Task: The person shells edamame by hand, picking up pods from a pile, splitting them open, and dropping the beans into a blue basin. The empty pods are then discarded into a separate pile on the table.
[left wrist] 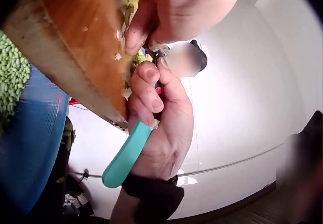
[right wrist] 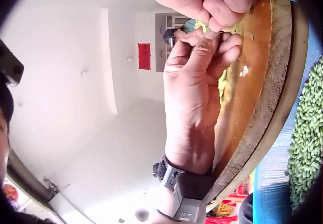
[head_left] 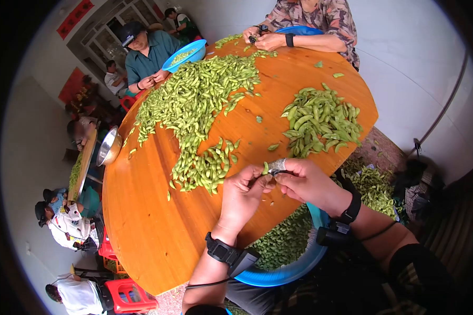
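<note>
Close over the table's near edge, my left hand (head_left: 242, 191) pinches a green bean pod (head_left: 266, 168) between thumb and fingers. My right hand (head_left: 312, 184) meets it fingertip to fingertip, its fingers curled round a tool with a turquoise handle (left wrist: 127, 156). The tool's working end is hidden among the fingers. A pale wrap (head_left: 277, 165) covers one right finger. Just beneath both hands stands a blue basin (head_left: 286, 278) of shelled green beans (head_left: 284, 239), partly under the table edge. A loose group of pods (head_left: 205, 168) lies beyond the left hand.
On the wooden table (head_left: 147, 226) spread a large pod heap (head_left: 199, 94) and a smaller pile (head_left: 323, 121). A metal bowl (head_left: 109, 147) is at the left rim. Two people sit across, one beside a blue bowl (head_left: 186, 56). Empty-looking husks (head_left: 373, 191) lie on the right floor.
</note>
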A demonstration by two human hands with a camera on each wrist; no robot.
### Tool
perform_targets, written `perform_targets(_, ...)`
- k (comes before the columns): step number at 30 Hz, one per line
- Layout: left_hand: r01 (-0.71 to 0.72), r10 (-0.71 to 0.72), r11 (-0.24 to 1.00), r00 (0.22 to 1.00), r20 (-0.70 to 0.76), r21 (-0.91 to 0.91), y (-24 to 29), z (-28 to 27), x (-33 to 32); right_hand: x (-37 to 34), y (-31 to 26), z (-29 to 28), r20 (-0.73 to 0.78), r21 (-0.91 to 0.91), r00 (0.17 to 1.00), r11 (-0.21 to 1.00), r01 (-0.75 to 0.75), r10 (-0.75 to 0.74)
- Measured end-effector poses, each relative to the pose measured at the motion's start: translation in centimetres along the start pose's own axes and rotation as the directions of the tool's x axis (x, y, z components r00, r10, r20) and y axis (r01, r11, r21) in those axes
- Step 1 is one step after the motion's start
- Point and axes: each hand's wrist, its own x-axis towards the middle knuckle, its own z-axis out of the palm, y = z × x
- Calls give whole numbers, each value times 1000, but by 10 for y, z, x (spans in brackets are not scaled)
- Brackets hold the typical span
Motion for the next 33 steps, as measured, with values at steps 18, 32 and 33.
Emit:
perform_targets(18,158,-140,964,985,100,-216,-4,-1,4,6,10,-3,45,65,999,998,7,-9)
perform_targets(32,-86,79,736,996,41,671,45,-16,-65,21,4,-78,-282,-1,952,993,122,-117)
perform_targets(33,-26,87,631,996,-37,775,43,-23,-57,21,3,-74,-282,-65,954,994,86,-101)
